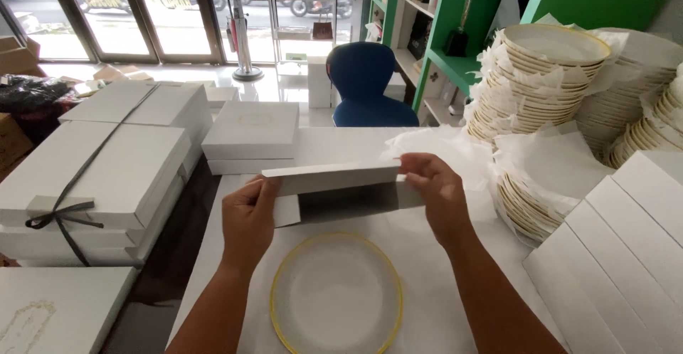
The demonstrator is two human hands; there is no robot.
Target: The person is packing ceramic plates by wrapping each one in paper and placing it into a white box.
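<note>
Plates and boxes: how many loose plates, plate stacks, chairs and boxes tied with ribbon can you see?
Loose plate with a gold rim: 1
Plate stacks, as far as I can tell apart: 4
Blue chair: 1
Boxes tied with grey ribbon: 1 bundle
Total: 7

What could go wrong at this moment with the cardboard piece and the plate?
The cardboard piece, held by the left hand and right hand, hangs right above the glass plate; if dropped, it may hit it. An elbow might also bump the plate stacks beside the right arm.
</note>
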